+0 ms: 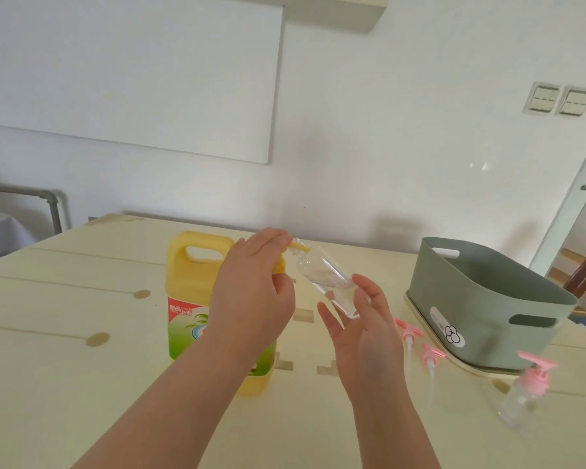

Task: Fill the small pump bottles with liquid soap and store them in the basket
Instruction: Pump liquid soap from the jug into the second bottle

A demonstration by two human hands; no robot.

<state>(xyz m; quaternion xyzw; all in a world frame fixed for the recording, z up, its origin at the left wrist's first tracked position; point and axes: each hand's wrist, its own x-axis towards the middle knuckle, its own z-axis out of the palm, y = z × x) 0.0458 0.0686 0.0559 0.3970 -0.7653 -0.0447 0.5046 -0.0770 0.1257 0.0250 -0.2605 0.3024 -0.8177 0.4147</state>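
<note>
Clear bottle (323,277), perhaps partly filled

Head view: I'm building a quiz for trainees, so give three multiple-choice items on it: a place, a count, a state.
1. Relative to the yellow jug, the basket stands: A) left B) right C) on top.
2. Loose pink pump heads on the table: A) two B) four C) none.
3. The clear bottle in the right hand is: A) capped B) lying flat on the table C) tilted, uncapped.
B: the basket sits to the jug's right. A: two lie beside the basket. C: it slants, neck open.
</note>
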